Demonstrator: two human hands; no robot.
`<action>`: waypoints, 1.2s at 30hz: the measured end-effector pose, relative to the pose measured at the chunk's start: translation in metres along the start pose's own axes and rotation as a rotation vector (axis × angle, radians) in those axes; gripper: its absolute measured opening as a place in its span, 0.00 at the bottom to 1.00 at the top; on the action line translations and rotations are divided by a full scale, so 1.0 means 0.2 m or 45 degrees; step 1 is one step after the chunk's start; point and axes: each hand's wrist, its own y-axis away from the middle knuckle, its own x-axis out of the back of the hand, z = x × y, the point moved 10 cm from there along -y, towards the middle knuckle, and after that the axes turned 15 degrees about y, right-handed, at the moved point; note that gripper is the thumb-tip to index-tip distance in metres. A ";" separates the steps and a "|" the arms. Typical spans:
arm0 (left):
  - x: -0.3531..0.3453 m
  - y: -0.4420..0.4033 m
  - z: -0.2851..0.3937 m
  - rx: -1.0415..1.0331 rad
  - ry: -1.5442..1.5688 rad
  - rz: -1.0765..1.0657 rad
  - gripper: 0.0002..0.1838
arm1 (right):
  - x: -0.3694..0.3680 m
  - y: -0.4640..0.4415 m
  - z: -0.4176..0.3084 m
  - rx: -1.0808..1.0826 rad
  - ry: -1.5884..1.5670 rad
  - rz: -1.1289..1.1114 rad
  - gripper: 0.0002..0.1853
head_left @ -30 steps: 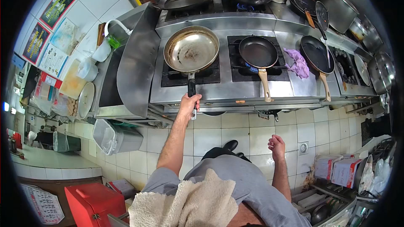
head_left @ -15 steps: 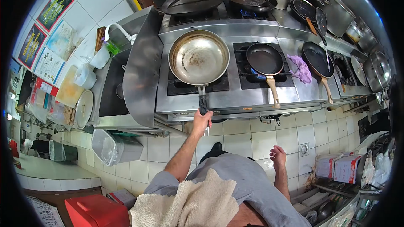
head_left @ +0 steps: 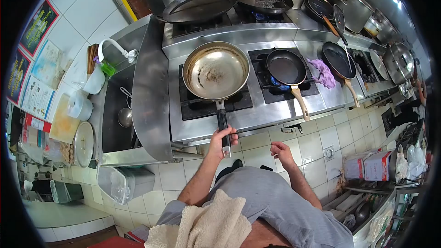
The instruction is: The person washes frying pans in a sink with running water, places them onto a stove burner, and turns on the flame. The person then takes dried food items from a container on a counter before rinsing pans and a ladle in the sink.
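Note:
A steel frying pan (head_left: 216, 70) with browned inner edges is over the left front burner; whether it touches the grate I cannot tell. My left hand (head_left: 221, 141) is wrapped round its black handle. Lower right of that handle, my right hand (head_left: 282, 151) hangs in front of the stove with its fingers curled, and what they hold, if anything, is too small to make out. A small black pan (head_left: 286, 66) with a tan handle sits over a blue flame. Beyond a purple cloth (head_left: 322, 73) lies another black pan (head_left: 338, 59) with a slotted utensil in it.
Two wide dark pans (head_left: 199, 7) stand on the rear burners, one over a flame. At the left is a sink (head_left: 116, 131) holding a ladle, behind a curved metal guard (head_left: 152, 92). Below the sink stands a grey bin (head_left: 126, 183). Pots line the back right.
The view has shifted toward the left. My left hand and the steel pan have come nearer my body. My right hand has moved up and left, toward the pan handle.

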 end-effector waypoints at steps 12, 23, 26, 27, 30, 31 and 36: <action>-0.19 0.08 0.17 0.156 0.303 -0.345 0.07 | 0.19 0.05 0.31 -0.191 -0.219 0.072 0.13; -0.25 0.76 1.47 -1.166 -1.162 0.640 0.10 | 0.38 0.06 0.48 -0.236 -0.270 0.178 0.13; -0.18 0.98 1.62 -1.580 -1.734 1.244 0.19 | 0.39 0.04 0.51 -0.247 -0.276 0.175 0.12; 0.00 0.97 1.69 -1.596 -1.747 1.354 0.17 | 0.39 0.05 0.52 -0.254 -0.266 0.165 0.12; -0.11 0.94 1.52 -1.220 -1.210 1.030 0.13 | 0.38 0.02 0.51 -0.252 -0.221 0.156 0.11; -0.15 0.88 1.45 -1.223 -0.911 0.682 0.11 | 0.36 0.01 0.48 -0.243 -0.190 0.116 0.11; -0.39 0.69 1.06 -0.895 -0.012 -0.154 0.07 | 0.29 -0.06 0.35 -0.158 -0.172 0.072 0.11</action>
